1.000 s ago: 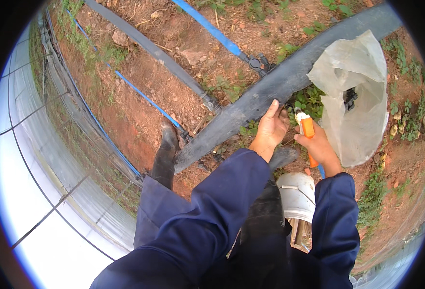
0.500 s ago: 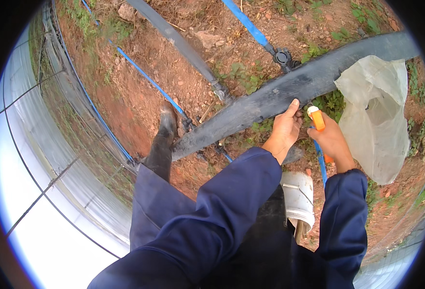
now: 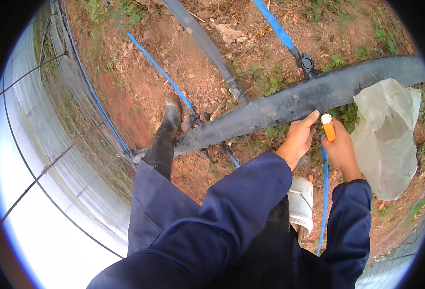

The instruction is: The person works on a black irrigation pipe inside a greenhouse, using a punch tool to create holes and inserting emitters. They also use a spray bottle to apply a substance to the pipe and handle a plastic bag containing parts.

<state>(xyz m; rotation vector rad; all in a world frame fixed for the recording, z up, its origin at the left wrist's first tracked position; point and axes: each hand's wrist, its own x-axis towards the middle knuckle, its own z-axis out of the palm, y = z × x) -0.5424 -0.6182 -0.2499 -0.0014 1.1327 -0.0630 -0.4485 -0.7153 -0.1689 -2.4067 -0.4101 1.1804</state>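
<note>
A thick black pipe (image 3: 280,107) curves across the ground in front of me. My left hand (image 3: 297,137) is at its near edge, thumb stretched along the pipe and the other fingers curled; whatever they hold is hidden. Just to the right, my right hand (image 3: 340,150) is closed around an orange-handled tool (image 3: 329,132) with a whitish end pointing up toward the pipe. The tool's working part cannot be made out. A blue hose (image 3: 325,192) runs down from beneath my right hand.
Crumpled translucent plastic sheet (image 3: 388,144) hangs over the pipe at right. A white bucket (image 3: 300,204) stands by my leg. Beyond the pipe lie a blue hose with a black valve (image 3: 307,61) and a grey pipe (image 3: 205,43). My boot (image 3: 169,123) is beside the pipe's left end.
The view has shifted, so the pipe and both hands appear farther right and lower. The tool is turned slightly, and its lower orange part no longer shows below my right hand.
</note>
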